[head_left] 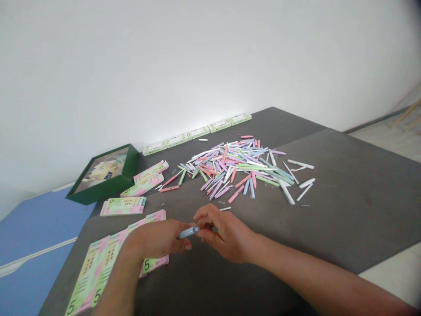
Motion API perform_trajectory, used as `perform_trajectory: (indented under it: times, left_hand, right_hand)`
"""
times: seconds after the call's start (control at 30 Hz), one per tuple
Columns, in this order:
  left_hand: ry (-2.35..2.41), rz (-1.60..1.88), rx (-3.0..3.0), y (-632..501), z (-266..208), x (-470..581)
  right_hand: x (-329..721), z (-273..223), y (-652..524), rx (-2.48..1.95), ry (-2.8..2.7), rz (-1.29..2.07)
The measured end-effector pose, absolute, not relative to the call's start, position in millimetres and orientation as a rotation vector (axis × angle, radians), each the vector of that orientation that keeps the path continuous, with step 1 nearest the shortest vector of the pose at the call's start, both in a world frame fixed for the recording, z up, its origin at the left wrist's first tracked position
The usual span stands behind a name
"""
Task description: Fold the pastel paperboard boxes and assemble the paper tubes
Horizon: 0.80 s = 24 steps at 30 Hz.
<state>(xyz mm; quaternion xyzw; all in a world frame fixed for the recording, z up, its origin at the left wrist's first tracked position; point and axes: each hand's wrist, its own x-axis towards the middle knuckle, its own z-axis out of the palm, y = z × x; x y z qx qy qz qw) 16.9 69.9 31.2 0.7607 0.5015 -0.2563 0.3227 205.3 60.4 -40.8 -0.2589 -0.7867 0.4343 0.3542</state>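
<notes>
My left hand [164,239] is closed round a light blue pen barrel [188,232], held above the near part of the dark table. At the barrel's right end, the thumb and forefinger of my right hand [222,232] pinch together. Whether they also hold a small part there is hidden. Beyond both hands lies a loose heap of pen parts [230,164] in pink, purple, green, blue and white, with thin refills among them. Flat pink-and-green pen boxes [88,272] marked 5 lie under and beside my left forearm.
A green box [101,188] with plastic packets inside stands at the left. More pen boxes [123,206] lie before it. Along the white wall runs a row of pale green boxes [197,133]. White tubes [301,164] lie scattered right of the heap.
</notes>
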Motion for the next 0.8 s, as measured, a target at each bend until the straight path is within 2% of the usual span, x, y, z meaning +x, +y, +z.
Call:
perform_trajectory:
  times: [0.2,0.47,0.7,0.8]
  left_hand:
    - [1.307,-0.662,2.003,70,33,19]
    - [1.329,-0.680,1.974,70,35,26]
    - [1.372,-0.748,2.056,67,37,30]
    - [1.373,-0.727,2.064,69,34,30]
  right_hand:
    - [211,-45,57,-0.664,-1.912,1.236]
    - [191,-56,61,-0.391,-1.265,2.018]
    - [185,-60,57,-0.234,-1.044,2.134]
    - [184,-59,53,-0.231,-1.157,2.048]
